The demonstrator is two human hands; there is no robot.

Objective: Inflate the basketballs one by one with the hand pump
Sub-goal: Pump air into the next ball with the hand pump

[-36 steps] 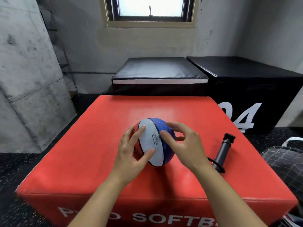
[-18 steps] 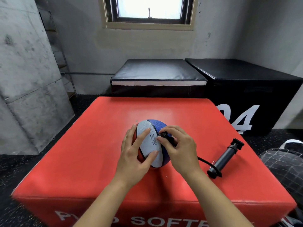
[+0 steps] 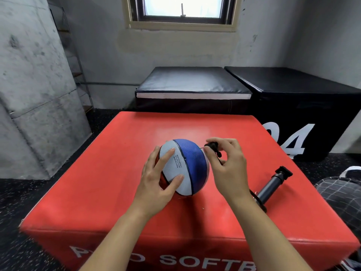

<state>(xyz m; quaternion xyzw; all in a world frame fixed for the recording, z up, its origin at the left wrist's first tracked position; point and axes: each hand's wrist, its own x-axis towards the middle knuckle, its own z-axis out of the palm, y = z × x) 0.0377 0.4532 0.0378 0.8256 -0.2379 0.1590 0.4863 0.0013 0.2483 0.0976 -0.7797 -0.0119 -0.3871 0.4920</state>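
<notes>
On the red box, left hand fingers spread over the basketball; right hand fingers pinch the pump nozzle; hand pump lies near the right edge.

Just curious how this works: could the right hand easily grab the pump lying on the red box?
Probably yes, but not at once. The pump lies bare on the red box, just beside the right hand's wrist, with nothing over it. But the right hand is pinching the hose end at the ball.
</notes>
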